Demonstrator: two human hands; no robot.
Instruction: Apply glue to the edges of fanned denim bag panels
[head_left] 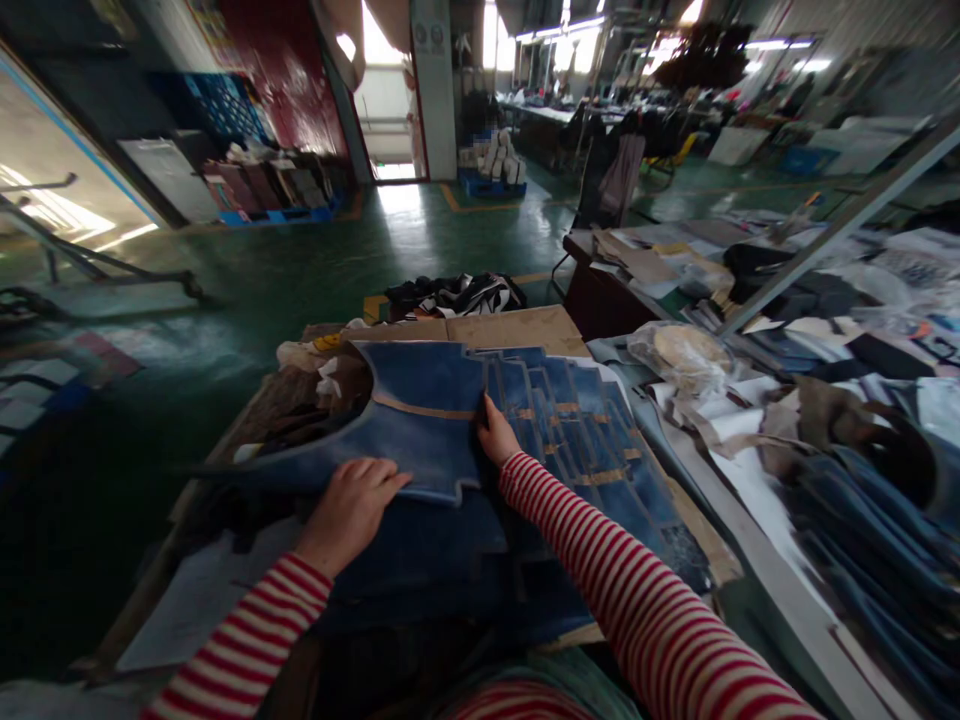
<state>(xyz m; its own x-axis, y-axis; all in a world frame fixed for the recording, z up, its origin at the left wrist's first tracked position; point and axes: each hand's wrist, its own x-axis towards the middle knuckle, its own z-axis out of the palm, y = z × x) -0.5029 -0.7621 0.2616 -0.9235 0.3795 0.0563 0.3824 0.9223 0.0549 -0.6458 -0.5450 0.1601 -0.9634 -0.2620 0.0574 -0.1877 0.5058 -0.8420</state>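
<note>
A large blue panel (pixel 431 385), leather-like or denim-like with a curved cut-out and a tan line across it, lies in front of me. My left hand (pixel 352 508) is closed at its near edge, fingers together on the surface, their undersides hidden. At the panel's right edge, my right hand (pixel 496 432) pinches it with the thumb on top. Right beside that hand, several similar blue pieces (pixel 585 420) lie overlapped in a fanned stack with tan marks. More dark blue material (pixel 420 560) lies below the panel, partly in shadow.
Cardboard (pixel 517 328) lies behind the panel. White paper (pixel 202 600) is at the near left. On the right, a cluttered table holds a plastic-wrapped roll (pixel 686 355) and folded blue pieces (pixel 877 550). A slanted metal pole (pixel 840 235) crosses there. Dark fabric (pixel 457 295) lies beyond.
</note>
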